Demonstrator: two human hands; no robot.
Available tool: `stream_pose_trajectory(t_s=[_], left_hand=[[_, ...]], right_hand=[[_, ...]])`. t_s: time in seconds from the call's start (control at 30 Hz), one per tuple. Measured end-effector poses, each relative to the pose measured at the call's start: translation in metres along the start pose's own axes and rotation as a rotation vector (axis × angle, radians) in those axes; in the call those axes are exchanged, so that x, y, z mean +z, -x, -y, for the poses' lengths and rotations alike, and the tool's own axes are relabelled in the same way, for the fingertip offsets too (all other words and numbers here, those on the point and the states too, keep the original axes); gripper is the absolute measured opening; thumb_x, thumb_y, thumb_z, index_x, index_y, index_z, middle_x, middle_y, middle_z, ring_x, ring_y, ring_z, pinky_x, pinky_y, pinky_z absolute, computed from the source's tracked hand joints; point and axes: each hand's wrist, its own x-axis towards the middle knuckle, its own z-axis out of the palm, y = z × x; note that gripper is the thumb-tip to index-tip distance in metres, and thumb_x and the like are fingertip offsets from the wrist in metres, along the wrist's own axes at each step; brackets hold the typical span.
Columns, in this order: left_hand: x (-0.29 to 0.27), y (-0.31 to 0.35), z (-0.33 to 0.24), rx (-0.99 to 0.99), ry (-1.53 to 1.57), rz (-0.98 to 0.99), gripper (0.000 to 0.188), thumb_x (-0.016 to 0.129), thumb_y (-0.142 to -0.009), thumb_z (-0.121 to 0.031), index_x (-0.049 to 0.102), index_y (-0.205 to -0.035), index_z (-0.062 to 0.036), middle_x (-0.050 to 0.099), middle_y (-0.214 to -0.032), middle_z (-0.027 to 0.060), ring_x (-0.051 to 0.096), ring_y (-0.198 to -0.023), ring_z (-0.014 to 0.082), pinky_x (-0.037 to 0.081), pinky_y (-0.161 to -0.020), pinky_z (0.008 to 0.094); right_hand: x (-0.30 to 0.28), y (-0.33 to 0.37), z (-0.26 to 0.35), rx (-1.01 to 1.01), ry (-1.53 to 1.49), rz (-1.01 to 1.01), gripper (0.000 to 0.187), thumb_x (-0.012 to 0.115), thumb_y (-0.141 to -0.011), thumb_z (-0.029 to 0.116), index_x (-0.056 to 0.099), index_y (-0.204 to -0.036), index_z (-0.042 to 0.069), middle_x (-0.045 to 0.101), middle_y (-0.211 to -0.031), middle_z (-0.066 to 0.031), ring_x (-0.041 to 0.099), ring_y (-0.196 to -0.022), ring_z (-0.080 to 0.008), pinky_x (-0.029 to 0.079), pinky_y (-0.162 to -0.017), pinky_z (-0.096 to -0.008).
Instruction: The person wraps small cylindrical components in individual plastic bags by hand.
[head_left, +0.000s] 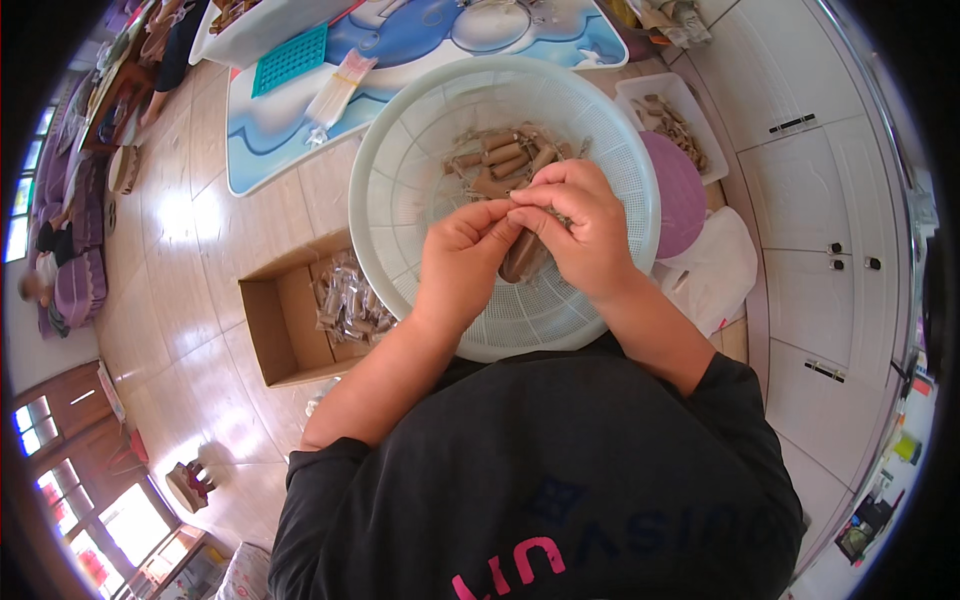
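Observation:
My left hand (pixel 462 250) and my right hand (pixel 580 222) meet over a large pale-green mesh plastic basket (pixel 385 260). Both are closed, thumbs and fingertips pinched together at a tiny metal-looking part. A brown piece (pixel 520 258), perhaps a keychain, shows just below the fingers and seems to hang from them. How it joins the pinched part is hidden. Farther back in the basket lies a loose heap of brown cylinder-like pieces (pixel 505 155) with small metal fittings.
Left of the basket, an open cardboard box (pixel 275 330) contains several clear-wrapped brown pieces (pixel 350 300). A blue-white low table (pixel 260 150) bears a teal grid tray (pixel 290 62) and clear plastic bags (pixel 340 90). At right are a white bin (pixel 715 125), a purple round lid (pixel 680 195) and white cabinets (pixel 800 200).

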Motion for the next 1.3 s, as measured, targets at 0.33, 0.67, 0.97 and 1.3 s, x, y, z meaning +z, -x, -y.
stream_pose_trajectory(t_s=[0.33,0.67,0.97,1.3], left_hand=[[0.0,0.001,0.001,0.074,-0.006,-0.008,0.015,0.053,-0.087,-0.007,0.06,-0.096,0.0026,0.063,-0.085,0.0037,0.055,-0.074,0.0053,0.044,-0.066,0.0172],[-0.005,-0.001,-0.004,0.036,0.109,-0.045,0.012,0.051,-0.088,-0.007,0.056,-0.097,0.0002,0.064,-0.09,0.0063,0.055,-0.073,0.0065,0.043,-0.063,0.0184],[-0.006,0.001,-0.004,0.023,0.085,-0.042,0.014,0.049,-0.089,-0.007,0.055,-0.099,-0.0003,0.064,-0.092,0.0082,0.06,-0.08,0.0114,0.05,-0.069,0.0243],[-0.011,-0.001,-0.008,-0.064,0.133,-0.068,0.013,0.048,-0.087,-0.006,0.058,-0.094,-0.0013,0.062,-0.082,0.005,0.059,-0.07,0.0114,0.049,-0.065,0.0225]], right_hand=[[0.0,-0.011,-0.02,0.6,-0.942,-0.531,0.01,0.049,-0.089,0.011,0.055,-0.085,0.004,0.054,-0.076,-0.0017,0.047,-0.063,-0.0092,0.04,-0.058,-0.0236],[-0.01,0.016,-0.009,0.757,-0.731,0.044,0.017,0.055,-0.087,0.016,0.06,-0.095,0.002,0.057,-0.075,0.0016,0.045,-0.06,-0.0017,0.035,-0.054,-0.0159],[-0.007,0.022,-0.013,0.72,-0.686,0.08,0.012,0.057,-0.085,0.009,0.06,-0.089,-0.002,0.06,-0.079,-0.0022,0.053,-0.072,-0.0055,0.043,-0.067,-0.0184],[-0.009,0.022,-0.013,0.865,-0.927,0.079,0.013,0.055,-0.085,0.011,0.06,-0.09,0.0,0.059,-0.076,-0.0014,0.048,-0.061,-0.0033,0.036,-0.054,-0.0156]])
